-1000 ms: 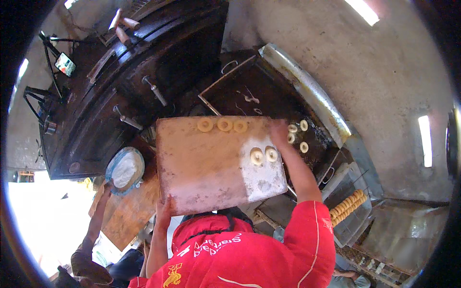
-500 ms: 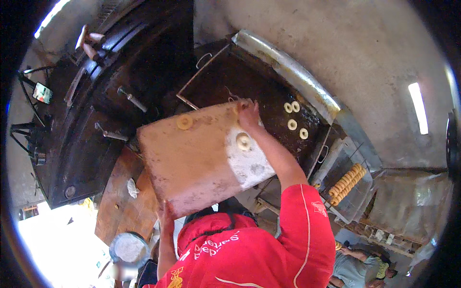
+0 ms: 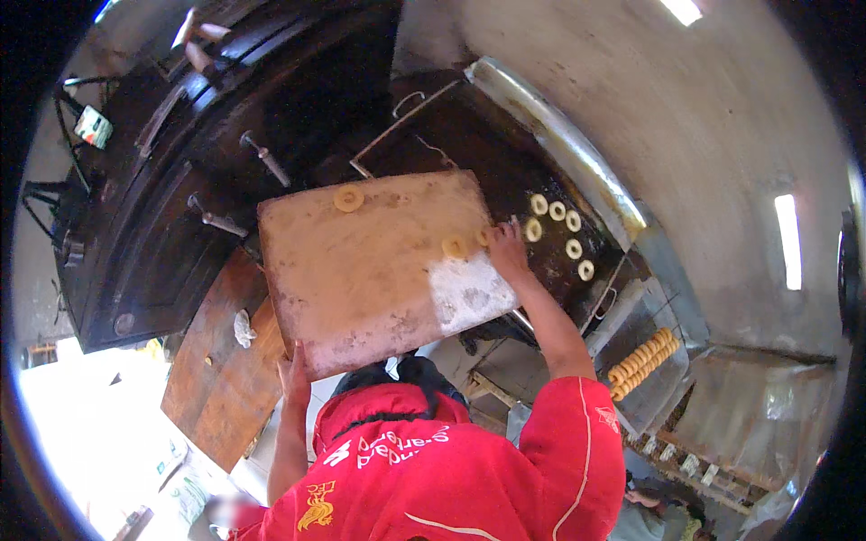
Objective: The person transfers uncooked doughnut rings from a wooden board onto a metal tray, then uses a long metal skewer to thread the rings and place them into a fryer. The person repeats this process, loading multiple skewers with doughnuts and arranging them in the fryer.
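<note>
A large flat wooden board (image 3: 361,261), dusted with flour at its near right part, is held out in front of me. My left hand (image 3: 295,371) grips its near left corner. At the board's right edge my right hand (image 3: 508,251) has its fingers closed at a pale dough ring (image 3: 485,236), partly hidden by them. Another dough ring (image 3: 454,246) lies just left of that hand, and a third ring (image 3: 349,198) near the board's far left edge. Beyond the board, several pale rings (image 3: 575,249) sit in a dark, wide frying pan (image 3: 487,135).
A row of browned rings (image 3: 644,362) rests over a metal tray (image 3: 663,397) at the right. Dark metal equipment with handles (image 3: 271,167) stands at the left. Below it is a wooden table (image 3: 216,388) with a crumpled white cloth (image 3: 244,329). Another person (image 3: 663,518) is at the lower right.
More dough rings lie in the pan. My right hand has moved from the board's far right corner nearer along its right edge. The board has shifted slightly in view, with my left hand still on it.
</note>
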Action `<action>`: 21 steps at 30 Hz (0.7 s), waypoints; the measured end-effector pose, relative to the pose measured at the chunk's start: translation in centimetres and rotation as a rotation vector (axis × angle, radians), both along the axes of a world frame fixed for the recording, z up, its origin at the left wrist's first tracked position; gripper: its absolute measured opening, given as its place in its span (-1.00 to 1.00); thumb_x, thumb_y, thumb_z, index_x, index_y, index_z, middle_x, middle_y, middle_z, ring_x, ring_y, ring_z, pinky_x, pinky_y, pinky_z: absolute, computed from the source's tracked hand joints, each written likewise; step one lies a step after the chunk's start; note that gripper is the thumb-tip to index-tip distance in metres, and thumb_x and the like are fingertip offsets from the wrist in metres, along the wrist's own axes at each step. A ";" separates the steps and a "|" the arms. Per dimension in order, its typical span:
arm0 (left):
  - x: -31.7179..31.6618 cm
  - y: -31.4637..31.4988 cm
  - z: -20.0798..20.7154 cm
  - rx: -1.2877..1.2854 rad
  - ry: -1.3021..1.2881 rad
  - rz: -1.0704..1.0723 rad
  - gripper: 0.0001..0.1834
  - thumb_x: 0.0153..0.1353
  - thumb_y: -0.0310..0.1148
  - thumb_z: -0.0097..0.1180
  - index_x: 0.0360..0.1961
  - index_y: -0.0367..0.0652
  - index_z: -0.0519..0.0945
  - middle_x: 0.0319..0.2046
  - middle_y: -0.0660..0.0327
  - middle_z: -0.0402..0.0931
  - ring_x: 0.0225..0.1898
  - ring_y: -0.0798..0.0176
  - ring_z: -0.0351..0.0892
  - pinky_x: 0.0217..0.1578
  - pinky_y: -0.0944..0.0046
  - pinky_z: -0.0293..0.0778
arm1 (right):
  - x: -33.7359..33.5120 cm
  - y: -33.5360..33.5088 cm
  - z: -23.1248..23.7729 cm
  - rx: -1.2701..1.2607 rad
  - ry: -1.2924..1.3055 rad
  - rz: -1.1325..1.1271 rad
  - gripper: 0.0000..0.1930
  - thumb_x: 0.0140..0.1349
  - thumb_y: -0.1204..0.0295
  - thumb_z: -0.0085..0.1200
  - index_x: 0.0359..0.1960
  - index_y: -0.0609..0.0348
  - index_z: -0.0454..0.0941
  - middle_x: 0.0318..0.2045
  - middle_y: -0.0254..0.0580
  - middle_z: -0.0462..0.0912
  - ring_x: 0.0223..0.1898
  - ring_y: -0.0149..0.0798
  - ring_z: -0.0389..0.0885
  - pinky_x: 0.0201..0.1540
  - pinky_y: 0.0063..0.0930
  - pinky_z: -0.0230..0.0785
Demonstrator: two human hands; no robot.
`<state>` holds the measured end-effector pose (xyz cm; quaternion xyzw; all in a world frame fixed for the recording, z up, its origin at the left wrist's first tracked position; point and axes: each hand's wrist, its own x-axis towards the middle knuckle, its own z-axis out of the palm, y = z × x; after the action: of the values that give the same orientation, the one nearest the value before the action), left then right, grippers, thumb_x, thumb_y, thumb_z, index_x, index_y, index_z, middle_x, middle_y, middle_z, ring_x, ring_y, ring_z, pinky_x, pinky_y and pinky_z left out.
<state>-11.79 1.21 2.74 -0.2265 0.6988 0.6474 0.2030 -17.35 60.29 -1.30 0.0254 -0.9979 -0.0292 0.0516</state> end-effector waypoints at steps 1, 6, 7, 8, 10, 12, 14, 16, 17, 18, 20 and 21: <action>-0.1 -0.1 0.2 0.032 0.028 0.028 -0.45 0.48 0.02 0.19 0.06 -0.36 0.61 -0.21 0.26 0.63 -0.24 0.37 0.57 -0.26 0.25 0.52 | -0.3 1.3 0.1 0.089 -0.026 0.022 -0.65 0.29 0.45 0.11 0.12 0.07 0.56 -0.05 -0.04 0.71 0.27 0.06 0.54 0.56 0.28 0.00; -1.2 -0.5 2.0 0.045 -0.011 0.009 -0.51 0.45 0.02 0.23 -0.09 -0.30 0.64 -0.29 0.30 0.60 -0.35 0.40 0.49 -0.37 0.26 0.45 | 0.3 -0.1 1.9 -0.177 -0.085 -0.228 -0.61 0.25 0.48 0.15 0.14 0.10 0.53 0.06 0.10 0.64 0.24 0.21 0.52 0.42 0.12 0.23; -1.2 -0.6 1.1 0.021 0.000 0.024 -0.51 0.45 0.01 0.23 -0.07 -0.30 0.63 -0.28 0.30 0.60 -0.34 0.39 0.50 -0.35 0.25 0.46 | 0.2 -2.5 2.5 -0.360 -0.112 -0.238 -0.59 0.23 0.49 0.18 0.14 0.11 0.53 0.09 0.12 0.62 0.23 0.23 0.51 0.38 0.08 0.30; -1.2 -0.1 0.3 0.007 0.008 0.039 -0.51 0.45 0.00 0.23 -0.04 -0.31 0.63 -0.28 0.30 0.60 -0.33 0.38 0.51 -0.34 0.25 0.47 | 0.8 -5.0 2.0 -0.477 0.085 -0.045 -0.56 0.14 0.52 0.25 0.11 0.14 0.52 0.11 0.13 0.58 0.20 0.25 0.51 0.25 0.02 0.40; -1.3 2.2 0.8 0.058 0.112 0.090 -0.44 0.43 0.01 0.25 0.05 -0.39 0.59 -0.24 0.25 0.62 -0.28 0.35 0.53 -0.29 0.23 0.51 | 0.8 -8.9 1.8 -0.438 0.126 0.096 -0.57 0.14 0.53 0.26 0.08 0.12 0.53 0.03 0.06 0.62 0.19 0.18 0.53 0.33 0.06 0.33; -1.5 1.6 0.5 0.034 0.086 0.042 -0.39 0.42 0.01 0.26 0.08 -0.43 0.57 -0.19 0.19 0.63 -0.24 0.33 0.56 -0.23 0.21 0.54 | 0.1 -8.8 2.2 -0.263 0.083 0.066 -0.59 0.19 0.49 0.23 0.11 0.11 0.54 0.03 0.01 0.65 0.20 0.13 0.53 0.41 0.10 0.25; -1.5 -0.5 -0.6 -0.007 0.025 0.012 -0.36 0.42 0.01 0.27 0.12 -0.47 0.55 -0.14 0.12 0.65 -0.18 0.30 0.59 -0.17 0.20 0.57 | -0.7 -5.7 2.5 -0.038 -0.012 -0.004 -0.60 0.25 0.44 0.20 0.15 0.12 0.55 0.03 -0.01 0.67 0.23 0.09 0.52 0.49 0.16 0.15; -0.3 -3.9 -2.1 -0.077 -0.069 0.007 -0.33 0.42 0.01 0.27 0.16 -0.50 0.53 -0.07 0.05 0.67 -0.12 0.27 0.64 -0.11 0.20 0.59 | -1.5 -4.3 4.7 0.020 -0.030 -0.091 -0.73 0.35 0.34 0.11 0.04 0.09 0.63 -0.03 -0.10 0.72 0.22 0.10 0.52 0.52 0.31 0.04; -0.6 -3.7 -1.0 -0.010 -0.025 0.015 -0.33 0.42 0.01 0.27 0.16 -0.50 0.53 -0.07 0.06 0.67 -0.11 0.26 0.64 -0.10 0.20 0.60 | -1.1 -1.5 4.0 0.142 0.056 -0.094 -0.72 0.36 0.31 0.09 0.04 0.07 0.63 -0.05 -0.09 0.74 0.21 0.09 0.53 0.54 0.29 -0.02; -0.6 -3.3 1.2 0.050 0.013 0.020 -0.32 0.42 0.01 0.27 0.17 -0.50 0.53 -0.08 0.06 0.67 -0.10 0.25 0.65 -0.10 0.20 0.60 | -0.8 -0.8 2.9 0.204 0.059 -0.243 -0.70 0.35 0.32 0.10 0.04 0.15 0.64 -0.07 -0.01 0.74 0.19 0.11 0.55 0.50 0.20 0.09; 0.6 -4.3 1.5 0.066 0.069 0.070 -0.33 0.42 0.02 0.26 0.15 -0.49 0.54 -0.10 0.08 0.68 -0.11 0.26 0.66 -0.11 0.21 0.61 | -4.2 -3.3 2.8 -0.306 -0.004 -0.398 -0.68 0.30 0.36 0.14 0.02 0.27 0.66 -0.07 0.09 0.73 0.16 0.10 0.60 0.34 0.07 0.32; 1.4 -4.7 -0.4 0.033 0.088 0.089 -0.34 0.42 0.02 0.26 0.14 -0.48 0.55 -0.12 0.10 0.68 -0.13 0.27 0.66 -0.13 0.22 0.62 | -6.2 -7.6 1.9 -0.454 0.040 -0.234 -0.64 0.24 0.41 0.17 0.05 0.28 0.64 0.00 0.09 0.70 0.17 0.10 0.59 0.29 0.06 0.37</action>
<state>-10.42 -3.46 2.37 -0.2254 0.6855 0.6767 0.1466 -23.52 52.65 0.63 -0.1031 -0.9738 0.1892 0.0720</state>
